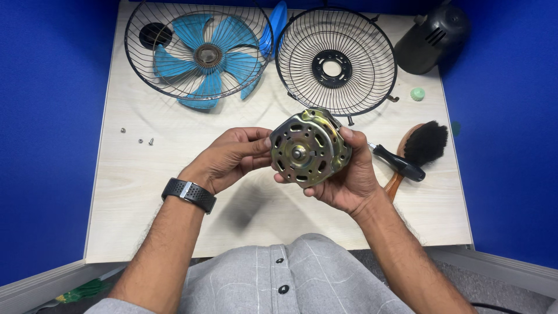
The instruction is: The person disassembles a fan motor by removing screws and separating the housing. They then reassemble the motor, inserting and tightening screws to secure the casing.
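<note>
Both hands up off the counter point(174, 232) — right hand point(349, 183) cradles the fan motor point(309, 148), left hand point(229, 160) fingers pinching its rim — inspection step; turning it next needs a firm grip.

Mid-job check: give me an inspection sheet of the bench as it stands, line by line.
Surface: pale wooden table.
Job's things: metal fan motor, shaft facing the camera, held above the table.
Clutter: front grille over blue fan blade; rear grille; black motor housing; green cap; brush; screwdriver; loose screws.
Hands: left hand and right hand both grip the motor's rim.
Cables: nothing seen.
Surroundings: blue partition walls.
</note>
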